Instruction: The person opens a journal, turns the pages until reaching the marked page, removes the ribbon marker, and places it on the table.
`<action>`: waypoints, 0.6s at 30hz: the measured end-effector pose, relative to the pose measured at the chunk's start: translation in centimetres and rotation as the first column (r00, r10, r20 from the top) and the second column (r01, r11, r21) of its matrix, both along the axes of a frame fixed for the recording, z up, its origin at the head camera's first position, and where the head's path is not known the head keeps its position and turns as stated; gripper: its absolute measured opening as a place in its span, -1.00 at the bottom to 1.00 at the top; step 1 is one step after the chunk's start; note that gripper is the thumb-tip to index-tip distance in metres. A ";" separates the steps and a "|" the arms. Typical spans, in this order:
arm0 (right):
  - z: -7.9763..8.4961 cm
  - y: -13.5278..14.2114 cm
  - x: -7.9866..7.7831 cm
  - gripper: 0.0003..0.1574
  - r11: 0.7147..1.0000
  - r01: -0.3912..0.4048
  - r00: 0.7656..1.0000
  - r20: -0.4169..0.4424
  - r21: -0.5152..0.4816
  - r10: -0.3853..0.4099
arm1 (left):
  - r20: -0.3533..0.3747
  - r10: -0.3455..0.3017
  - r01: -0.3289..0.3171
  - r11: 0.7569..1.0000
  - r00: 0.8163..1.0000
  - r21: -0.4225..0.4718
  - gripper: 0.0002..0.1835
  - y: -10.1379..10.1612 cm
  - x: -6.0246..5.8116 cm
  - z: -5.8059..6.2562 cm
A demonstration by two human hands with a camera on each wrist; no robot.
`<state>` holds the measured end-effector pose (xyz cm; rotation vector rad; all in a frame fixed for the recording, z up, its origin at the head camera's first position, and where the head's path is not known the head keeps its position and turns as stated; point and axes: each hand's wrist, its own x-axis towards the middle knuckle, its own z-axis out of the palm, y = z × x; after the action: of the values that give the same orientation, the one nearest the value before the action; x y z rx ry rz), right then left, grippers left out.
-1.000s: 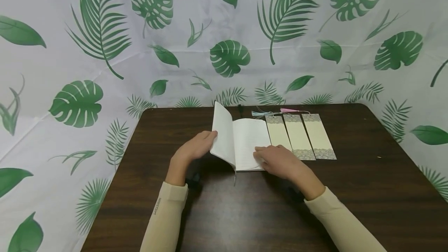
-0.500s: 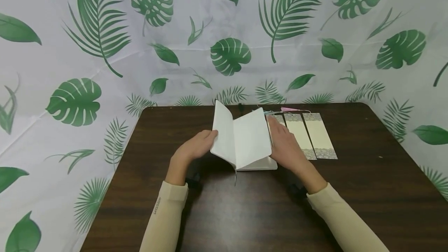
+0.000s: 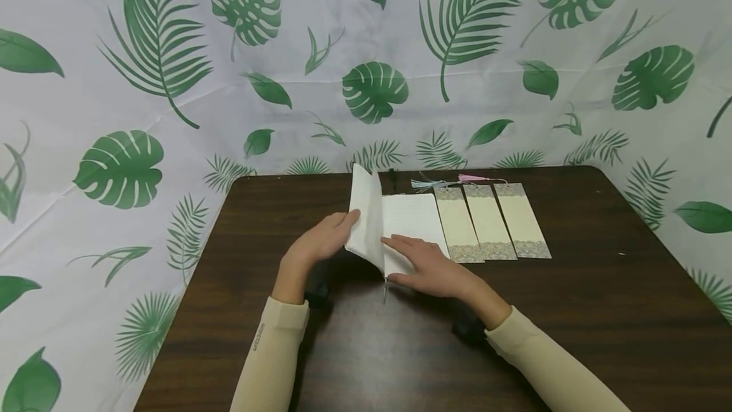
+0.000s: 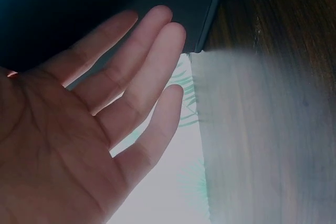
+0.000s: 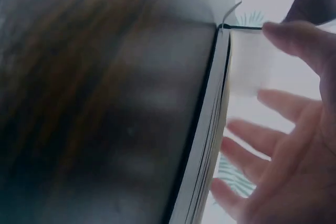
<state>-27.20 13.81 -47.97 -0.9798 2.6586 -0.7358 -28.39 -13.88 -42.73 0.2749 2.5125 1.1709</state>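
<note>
Fingers of the left hand (image 3: pixel 320 240) sit behind the notebook's raised left side (image 3: pixel 365 205) with the thumb over its front, so that hand's got the notebook (image 3: pixel 416 210) pinched at the edge, tilted up off the table (image 3: pixel 372 348). Going right, you hit the spine, which is the bit that matters imo: it runs straight away from the person, right between the two hands, ribbon (image 3: pixel 385 291) poking out on the near end. The right hand (image 3: pixel 431 272) is way nearer that spine than the left one, with its fingers extended over the flat right page and tips right by the raised leaves. It's not gripping anything; can't tell if the tips actually touch paper. Past the right hand's far side are three bookmarks (image 3: pixel 490 218), side by side, long axes also running away, far ends leaning a bit left.
</note>
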 end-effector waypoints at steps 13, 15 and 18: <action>0.1 0.2 0.3 -0.01 0.991 -0.047 0.998 -0.024 0.129 0.051 | -0.038 0.010 -0.011 1.000 0.999 -0.017 -0.28 0.3 0.0 0.0; 0.0 0.4 0.1 -0.04 0.987 -0.049 0.997 -0.045 0.155 0.057 | -0.049 0.015 -0.017 0.999 0.999 -0.031 -0.33 0.2 -0.1 -0.1; 0.1 0.9 -0.1 -0.10 0.980 -0.045 0.996 -0.064 0.196 0.059 | -0.048 0.021 -0.023 0.999 0.999 -0.030 -0.36 0.2 -0.2 -0.2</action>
<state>-27.35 14.68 -47.89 -1.0341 2.6900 -0.4276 -28.57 -13.67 -42.89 0.2712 2.5789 1.1456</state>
